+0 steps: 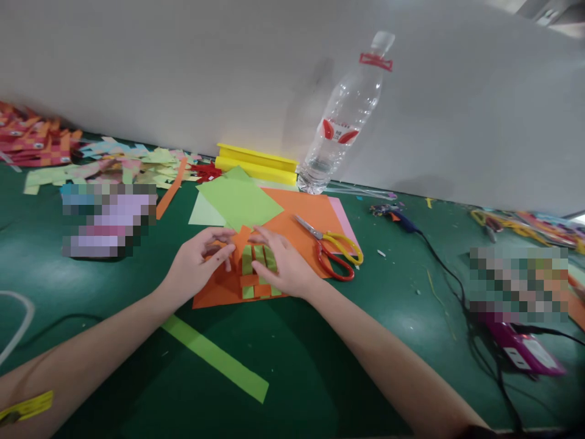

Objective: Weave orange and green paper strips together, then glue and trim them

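Observation:
An orange paper sheet (214,294) with green strips woven through it (258,258) lies on the green table. My left hand (201,263) pinches an orange strip of the weave and lifts it a little. My right hand (284,266) lies on the woven part with fingers stretched out, pressing the green strips down. A loose green paper strip (214,357) lies nearer to me, between my forearms.
Red and yellow scissors (333,249) lie on a larger orange sheet (306,218), with green paper squares (237,200) behind. A clear plastic bottle (342,122) and yellow bars (256,163) stand by the wall. Paper scraps pile up at far left (105,160); a black cable (448,274) runs right.

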`<state>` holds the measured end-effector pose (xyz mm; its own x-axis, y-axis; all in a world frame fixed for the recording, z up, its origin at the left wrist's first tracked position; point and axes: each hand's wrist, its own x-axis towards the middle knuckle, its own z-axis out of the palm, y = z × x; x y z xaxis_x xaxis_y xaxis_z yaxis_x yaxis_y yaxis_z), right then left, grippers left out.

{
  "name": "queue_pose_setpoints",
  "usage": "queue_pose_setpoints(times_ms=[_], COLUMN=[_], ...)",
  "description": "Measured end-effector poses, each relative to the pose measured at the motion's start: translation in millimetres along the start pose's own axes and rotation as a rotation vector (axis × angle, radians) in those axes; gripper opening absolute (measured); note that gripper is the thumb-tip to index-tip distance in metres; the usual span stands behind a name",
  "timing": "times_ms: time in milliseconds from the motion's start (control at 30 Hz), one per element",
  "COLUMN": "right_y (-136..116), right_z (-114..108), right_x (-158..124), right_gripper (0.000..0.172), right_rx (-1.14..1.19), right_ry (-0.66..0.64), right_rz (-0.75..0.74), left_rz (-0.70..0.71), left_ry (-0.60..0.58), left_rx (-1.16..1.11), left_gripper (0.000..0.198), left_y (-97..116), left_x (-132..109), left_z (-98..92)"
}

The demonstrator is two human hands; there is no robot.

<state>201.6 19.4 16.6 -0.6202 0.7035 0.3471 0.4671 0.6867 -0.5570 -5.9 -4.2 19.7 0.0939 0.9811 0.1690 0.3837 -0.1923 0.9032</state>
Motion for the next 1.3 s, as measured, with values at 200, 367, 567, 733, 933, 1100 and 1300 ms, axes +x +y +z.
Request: queue_pose_setpoints(times_ms=[200, 367, 567, 733, 933, 1100, 1300], right_y=[6.5, 5.2, 7.5, 7.6, 9.0, 10.2, 10.9], right_z=[10.7, 11.4, 13.2, 14.2, 14.4, 14.8, 15.3], right_x=[2.7, -0.3, 0.0, 0.7, -0.5, -1.1, -0.9], right_gripper=[0.030, 0.036, 0.048, 0.047, 0.047, 0.049, 0.052], right_rx=[-0.133, -0.177, -0.169, -0.173, -0.181, -0.163, -0.143], right_ry=[0.133, -0.049, -0.118, -0.094, -0.041, -0.032, -0.040], right_rz=[0.088, -0.008, 0.004, 0.013, -0.019, -0.033, -0.011], left_rz=[-0.074, -0.032, 0.009, 0.031, 0.056, 0.049, 0.048], left_ry=[-0.013, 0.000, 0.035, 0.047, 0.044, 0.030, 0.035], left_rx=[-0.115, -0.081, 0.009, 0.083, 0.130, 0.115, 0.128], left_gripper=[0.029, 0.027, 0.031, 0.028, 0.027, 0.026, 0.027], left_y=[1.3, -0.4, -4.1, -7.7, -10.5, -11.8, -11.4], left_x=[-0.4, 1.4, 2.6, 1.6, 1.5, 1.6, 0.9], left_z=[3.4, 4.0, 3.3, 3.6, 3.9, 3.9, 4.3])
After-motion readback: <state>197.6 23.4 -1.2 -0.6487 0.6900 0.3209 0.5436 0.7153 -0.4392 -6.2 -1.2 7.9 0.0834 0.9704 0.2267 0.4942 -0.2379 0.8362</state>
